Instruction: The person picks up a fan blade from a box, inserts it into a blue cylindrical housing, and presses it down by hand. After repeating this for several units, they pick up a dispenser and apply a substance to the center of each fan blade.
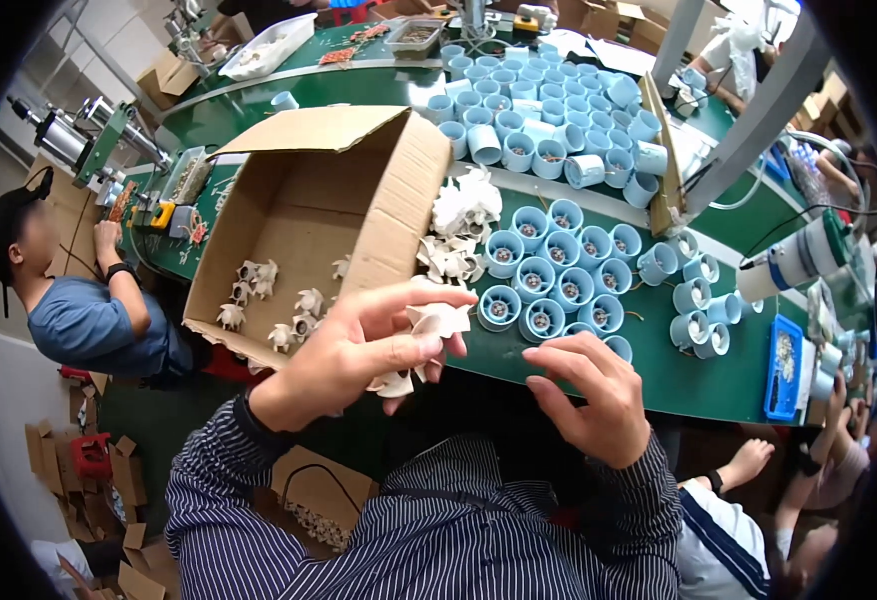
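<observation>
My left hand is closed around a small white fan impeller with curved blades, held between thumb and fingers. Under the palm shows another white impeller, partly hidden by the hand. My right hand holds nothing; its fingers are bent and apart, just in front of a group of light blue cups standing upright. Inside these cups sit small metal and wire parts. Beyond my left hand lies a heap of white impellers on the green table, against the side of an open cardboard box.
Several loose impellers lie in the box. Many more blue cups crowd the far table beside a wooden board. Cups with white inserts and a blue tray stand at right. People work on both sides.
</observation>
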The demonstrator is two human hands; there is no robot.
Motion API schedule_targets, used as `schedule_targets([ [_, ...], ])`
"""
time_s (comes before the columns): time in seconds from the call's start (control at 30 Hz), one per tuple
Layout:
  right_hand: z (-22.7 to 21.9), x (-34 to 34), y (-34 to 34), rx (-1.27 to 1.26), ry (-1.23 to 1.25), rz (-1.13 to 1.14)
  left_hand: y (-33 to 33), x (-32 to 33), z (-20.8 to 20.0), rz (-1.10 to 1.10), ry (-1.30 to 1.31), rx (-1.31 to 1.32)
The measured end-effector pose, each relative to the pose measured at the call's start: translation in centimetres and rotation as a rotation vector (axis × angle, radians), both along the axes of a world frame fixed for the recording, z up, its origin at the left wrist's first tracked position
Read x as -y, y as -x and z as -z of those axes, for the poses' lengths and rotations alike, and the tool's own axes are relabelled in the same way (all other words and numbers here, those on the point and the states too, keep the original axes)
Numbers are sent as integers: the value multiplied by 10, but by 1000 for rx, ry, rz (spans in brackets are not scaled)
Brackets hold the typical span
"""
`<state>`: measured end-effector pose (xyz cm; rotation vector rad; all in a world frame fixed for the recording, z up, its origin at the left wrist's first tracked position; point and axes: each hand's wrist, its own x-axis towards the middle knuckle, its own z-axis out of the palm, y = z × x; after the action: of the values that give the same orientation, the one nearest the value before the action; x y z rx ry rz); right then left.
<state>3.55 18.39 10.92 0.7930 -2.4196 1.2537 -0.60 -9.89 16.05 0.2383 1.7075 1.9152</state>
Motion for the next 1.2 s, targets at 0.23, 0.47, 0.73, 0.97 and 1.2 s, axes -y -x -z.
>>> schedule_targets([
  [0.23,10,-4,5,17,223,105,-7,-65,69,61,-292,360],
  [0.47,18,-27,20,-68,103,162,-3,-97,87,17,-393,507],
  [0.73,33,-47,29,-117,59,56,0,-100,119,246,-662,768],
  [0.97,45,-137,77,76,-41,781,-2,-109,125,122,-689,734],
  [1.2,95,-201,125,189,-229,785,-21,-106,141,194,-506,805],
])
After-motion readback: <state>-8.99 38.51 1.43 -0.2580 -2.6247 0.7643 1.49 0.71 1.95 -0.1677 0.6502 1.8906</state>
